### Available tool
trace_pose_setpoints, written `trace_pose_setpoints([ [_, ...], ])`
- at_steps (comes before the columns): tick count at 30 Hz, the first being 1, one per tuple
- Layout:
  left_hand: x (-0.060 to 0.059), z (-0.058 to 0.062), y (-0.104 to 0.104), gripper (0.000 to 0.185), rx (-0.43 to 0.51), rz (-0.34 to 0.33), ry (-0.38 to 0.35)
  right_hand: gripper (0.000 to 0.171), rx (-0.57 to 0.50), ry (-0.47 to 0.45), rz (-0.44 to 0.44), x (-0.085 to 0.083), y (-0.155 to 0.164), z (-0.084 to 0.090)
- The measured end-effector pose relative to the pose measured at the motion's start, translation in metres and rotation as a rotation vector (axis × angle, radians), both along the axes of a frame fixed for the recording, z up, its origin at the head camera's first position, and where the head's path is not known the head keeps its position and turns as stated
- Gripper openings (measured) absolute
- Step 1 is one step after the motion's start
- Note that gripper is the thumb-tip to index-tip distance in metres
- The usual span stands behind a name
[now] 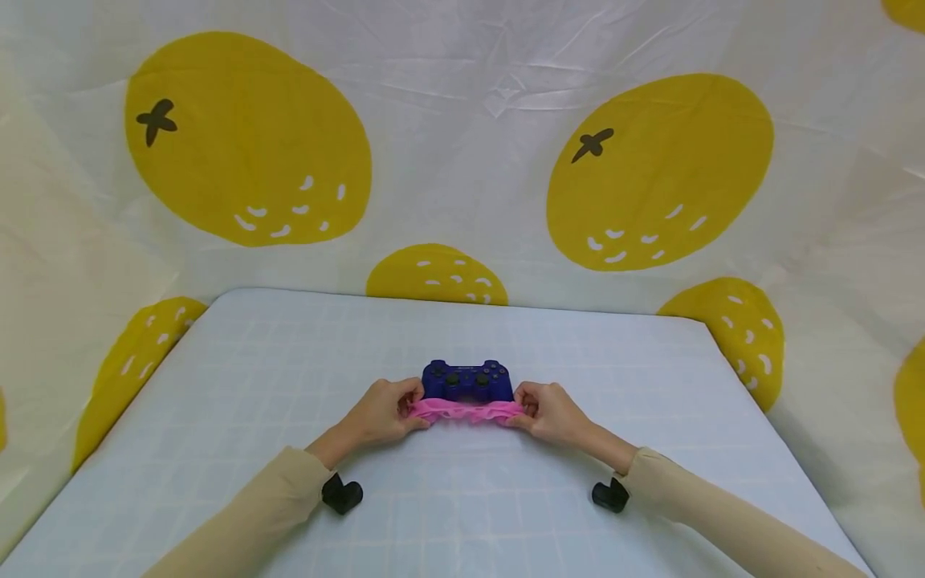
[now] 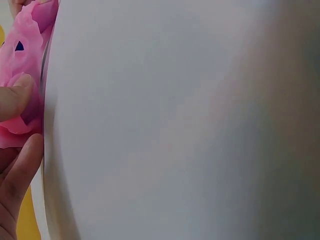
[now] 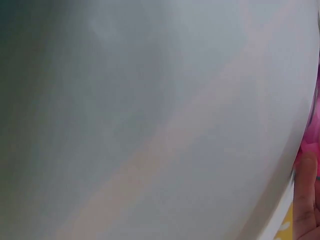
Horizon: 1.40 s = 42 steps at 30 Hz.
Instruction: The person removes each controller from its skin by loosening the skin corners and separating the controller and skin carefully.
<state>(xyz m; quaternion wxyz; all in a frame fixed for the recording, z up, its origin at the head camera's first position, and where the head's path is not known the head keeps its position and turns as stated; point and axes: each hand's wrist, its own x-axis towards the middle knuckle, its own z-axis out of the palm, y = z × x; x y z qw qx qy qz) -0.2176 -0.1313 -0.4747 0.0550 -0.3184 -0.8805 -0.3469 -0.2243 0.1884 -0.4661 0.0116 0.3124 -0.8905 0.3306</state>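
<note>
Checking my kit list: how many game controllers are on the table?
1. A dark blue game controller lies mid-table, just beyond the crumpled pink silicone cover that the left hand and right hand stretch between them. Nothing suggests another hidden.

I see a pale blue table (image 1: 217, 449) with a faint grid pattern, rounded far corners. On it, near the middle, lies a dark blue game controller (image 1: 466, 380), with a pink cover (image 1: 466, 412) bunched along its near edge.
</note>
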Motion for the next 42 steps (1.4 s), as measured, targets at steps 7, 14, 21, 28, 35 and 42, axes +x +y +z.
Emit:
trace_pose_setpoints([
  [7, 0.0010, 0.0008, 0.0008, 0.036, -0.008, 0.023, -0.032, 0.025, -0.011, -0.073, -0.044, 0.0020, -0.0013, 0.0029],
  [14, 0.0026, -0.0001, 0.0025, 0.035, 0.024, 0.032, -0.043, 0.023, -0.013, -0.119, -0.082, 0.0039, -0.0017, 0.0028],
  [21, 0.0033, -0.0014, 0.0043, 0.035, 0.049, 0.067, -0.020, 0.023, -0.003, -0.111, -0.131, 0.0064, -0.0048, 0.0040],
  [28, 0.0066, -0.0005, 0.0067, 0.034, 0.071, 0.131, -0.035, 0.026, 0.000, -0.129, -0.141, 0.0067, -0.0073, 0.0049],
  [35, 0.0094, 0.0023, 0.0065, 0.035, 0.124, 0.160, -0.093, 0.030, -0.013, -0.131, -0.173, 0.0090, -0.0046, 0.0063],
  [42, 0.0071, 0.0025, 0.0047, 0.034, 0.166, 0.172, -0.119, 0.046, -0.057, -0.175, -0.215, 0.0092, -0.0053, 0.0025],
])
